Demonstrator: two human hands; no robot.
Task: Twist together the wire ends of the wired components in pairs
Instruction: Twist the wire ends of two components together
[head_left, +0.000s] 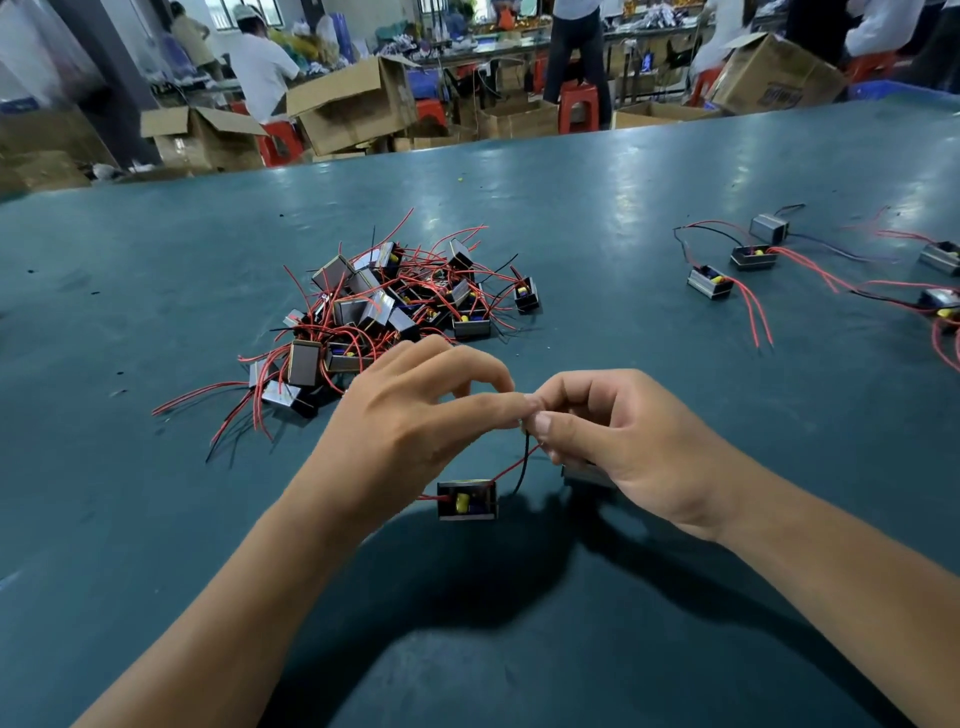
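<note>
A small boxed component (466, 500) with a yellow part inside lies on the green table (597, 218) below my hands. Its red wire and a black wire (522, 467) rise to where my fingertips meet. My left hand (410, 415) and my right hand (618, 436) both pinch the wire ends between thumb and forefinger, just above the table. A second component (584, 474) sits mostly hidden under my right hand. A heap of several loose components (384, 312) with tangled red and black wires lies beyond my left hand.
Several components (753, 257) with wires laid out sit at the right side of the table, reaching its right edge. Beyond the far table edge stand cardboard boxes (353, 104), red stools and people at work.
</note>
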